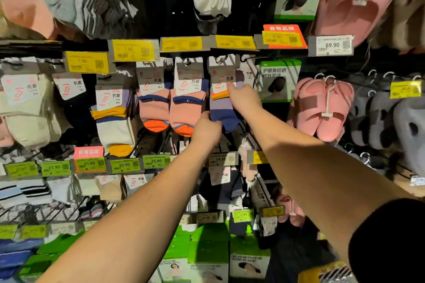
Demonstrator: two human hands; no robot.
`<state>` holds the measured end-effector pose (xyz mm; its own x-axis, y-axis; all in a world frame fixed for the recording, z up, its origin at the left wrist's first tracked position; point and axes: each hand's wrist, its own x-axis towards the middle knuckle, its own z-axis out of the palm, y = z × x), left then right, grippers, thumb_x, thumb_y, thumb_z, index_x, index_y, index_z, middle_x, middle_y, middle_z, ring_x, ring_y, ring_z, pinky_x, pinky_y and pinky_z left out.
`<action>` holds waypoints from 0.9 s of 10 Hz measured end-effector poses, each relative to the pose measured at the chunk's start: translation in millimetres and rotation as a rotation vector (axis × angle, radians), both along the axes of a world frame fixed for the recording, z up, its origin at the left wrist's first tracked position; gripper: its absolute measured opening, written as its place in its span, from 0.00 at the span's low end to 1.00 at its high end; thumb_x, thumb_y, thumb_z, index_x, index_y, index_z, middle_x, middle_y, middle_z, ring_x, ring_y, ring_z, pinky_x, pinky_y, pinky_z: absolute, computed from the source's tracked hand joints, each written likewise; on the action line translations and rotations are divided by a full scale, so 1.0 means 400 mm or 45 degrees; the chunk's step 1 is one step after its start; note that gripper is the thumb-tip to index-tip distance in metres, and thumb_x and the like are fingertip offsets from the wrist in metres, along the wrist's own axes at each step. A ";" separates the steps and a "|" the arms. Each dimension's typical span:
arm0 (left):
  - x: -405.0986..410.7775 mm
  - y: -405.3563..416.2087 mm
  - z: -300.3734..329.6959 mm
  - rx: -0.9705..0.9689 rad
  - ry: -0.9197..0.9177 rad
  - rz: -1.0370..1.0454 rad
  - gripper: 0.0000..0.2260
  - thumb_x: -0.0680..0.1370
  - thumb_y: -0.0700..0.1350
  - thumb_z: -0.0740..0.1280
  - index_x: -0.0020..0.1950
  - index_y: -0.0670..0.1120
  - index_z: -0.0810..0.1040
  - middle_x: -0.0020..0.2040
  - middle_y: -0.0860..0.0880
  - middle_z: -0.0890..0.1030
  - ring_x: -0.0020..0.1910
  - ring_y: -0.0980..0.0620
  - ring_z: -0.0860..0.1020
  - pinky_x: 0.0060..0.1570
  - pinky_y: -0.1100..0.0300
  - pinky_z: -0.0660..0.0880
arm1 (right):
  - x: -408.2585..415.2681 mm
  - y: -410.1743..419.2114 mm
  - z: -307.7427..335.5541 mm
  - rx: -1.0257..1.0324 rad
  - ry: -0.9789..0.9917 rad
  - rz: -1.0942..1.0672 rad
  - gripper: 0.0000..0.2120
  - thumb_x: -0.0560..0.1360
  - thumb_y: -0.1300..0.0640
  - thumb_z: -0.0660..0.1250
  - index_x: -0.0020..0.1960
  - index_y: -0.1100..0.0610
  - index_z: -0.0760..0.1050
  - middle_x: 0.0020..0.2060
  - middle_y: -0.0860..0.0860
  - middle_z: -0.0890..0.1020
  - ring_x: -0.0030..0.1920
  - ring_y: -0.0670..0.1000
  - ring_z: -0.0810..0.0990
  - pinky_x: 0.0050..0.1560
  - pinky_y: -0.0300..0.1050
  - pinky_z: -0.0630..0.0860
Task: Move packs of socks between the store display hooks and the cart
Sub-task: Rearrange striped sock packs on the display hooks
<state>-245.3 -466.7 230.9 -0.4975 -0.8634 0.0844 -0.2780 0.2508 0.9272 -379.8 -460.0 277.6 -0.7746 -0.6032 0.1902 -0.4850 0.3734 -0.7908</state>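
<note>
A purple, orange and navy sock pack (222, 104) with a white card header hangs from a display hook (220, 58) in the middle row. My right hand (242, 99) holds its right side near the card, fingers curled round the edge. My left hand (207, 130) grips the pack's lower left corner from below. Two pink sock packs with orange toes (154, 108) (187, 110) hang just left of it. A purple, yellow and white pack (115, 119) hangs further left. No cart is in view.
Yellow price tags (134, 50) line the rail above the hooks, green ones (125, 165) the rail below. Pink slippers (322, 108) and grey slippers (377, 117) hang to the right, beside a green eye-mask pack (278, 80). Green boxes (208, 253) stand at the bottom.
</note>
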 end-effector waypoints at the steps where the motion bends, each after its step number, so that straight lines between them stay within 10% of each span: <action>1: 0.007 -0.008 -0.029 0.030 -0.054 0.032 0.15 0.79 0.42 0.63 0.65 0.42 0.73 0.57 0.39 0.81 0.55 0.36 0.79 0.46 0.52 0.73 | 0.009 0.024 -0.035 0.026 0.013 0.023 0.32 0.81 0.36 0.56 0.71 0.61 0.67 0.65 0.60 0.77 0.63 0.62 0.76 0.54 0.51 0.71; 4: 0.056 0.136 -0.182 0.128 0.119 -0.264 0.06 0.74 0.44 0.64 0.40 0.52 0.70 0.38 0.47 0.74 0.36 0.49 0.72 0.36 0.53 0.69 | 0.080 0.298 -0.300 -0.184 0.169 -0.090 0.14 0.80 0.54 0.63 0.46 0.65 0.77 0.36 0.57 0.77 0.36 0.55 0.77 0.38 0.48 0.71; 5: 0.045 0.213 -0.262 0.051 -0.043 -0.468 0.05 0.81 0.44 0.63 0.49 0.54 0.74 0.48 0.51 0.78 0.46 0.51 0.76 0.50 0.52 0.75 | 0.074 0.454 -0.447 0.029 -0.114 -0.014 0.13 0.82 0.54 0.62 0.50 0.65 0.75 0.36 0.62 0.77 0.35 0.62 0.76 0.41 0.57 0.74; 7: -0.048 0.379 -0.467 0.041 -0.465 -0.924 0.08 0.76 0.49 0.68 0.41 0.56 0.70 0.44 0.51 0.73 0.38 0.55 0.71 0.41 0.61 0.70 | 0.097 0.790 -0.738 0.380 -0.388 -0.225 0.05 0.82 0.62 0.64 0.54 0.61 0.78 0.45 0.56 0.79 0.49 0.55 0.78 0.51 0.50 0.72; 8: -0.109 0.484 -0.556 -0.008 -0.651 -1.070 0.07 0.83 0.47 0.61 0.46 0.57 0.71 0.48 0.53 0.75 0.46 0.52 0.73 0.49 0.58 0.70 | 0.116 0.945 -0.857 0.496 -0.579 -0.398 0.12 0.81 0.62 0.65 0.40 0.53 0.76 0.35 0.52 0.77 0.43 0.54 0.75 0.40 0.44 0.67; 9: -0.181 0.597 -0.640 0.002 -0.814 -1.226 0.04 0.84 0.48 0.60 0.51 0.52 0.72 0.50 0.49 0.78 0.50 0.49 0.75 0.50 0.57 0.69 | 0.132 1.050 -0.936 0.653 -0.789 -0.515 0.07 0.82 0.57 0.63 0.45 0.48 0.71 0.45 0.53 0.80 0.50 0.57 0.79 0.37 0.40 0.65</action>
